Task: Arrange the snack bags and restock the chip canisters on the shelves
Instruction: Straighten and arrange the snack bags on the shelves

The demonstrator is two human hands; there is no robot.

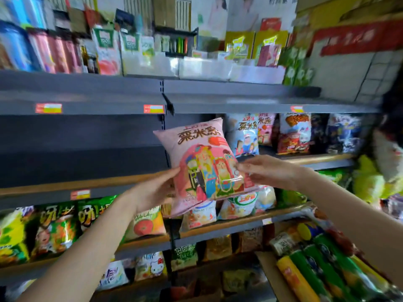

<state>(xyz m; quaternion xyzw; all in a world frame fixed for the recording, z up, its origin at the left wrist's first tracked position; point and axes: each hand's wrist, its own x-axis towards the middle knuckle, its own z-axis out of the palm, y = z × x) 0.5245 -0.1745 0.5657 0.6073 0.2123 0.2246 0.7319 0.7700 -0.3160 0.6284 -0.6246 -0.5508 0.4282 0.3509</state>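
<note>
1. Both hands are on one pink snack bag (202, 162), held up in front of the shelves. Left hand (152, 192) cups the bag's lower left edge, fingers curled round behind it, and right hand (263, 171) pinches the right edge near the bottom corner. Holding by the edges makes sense, since a puffy bag like this crushes if you grab the middle.

2. Bag's tilted, top leaning left, printed front toward the camera. My guess is that's so it goes in label-out.

3. It's floating level with the middle shelf (82, 184), whose left section shows nothing on it. Just to the right, on that same level, stand matching bags (244, 136) with the same lettering, so I'd say this one lands next to them or starts filling that section.

4. Shelf below has green snack bags (58, 229) standing in a row, faces out.

5. Chip canisters (322, 264) are lying in a cardboard box (272, 277) at lower right, well away from both hands. Looks like that restocking part isn't started.

6. Watch-out: a tilted bag set down alone on that shelf could flop over, so it probably wants something to lean on.
</note>
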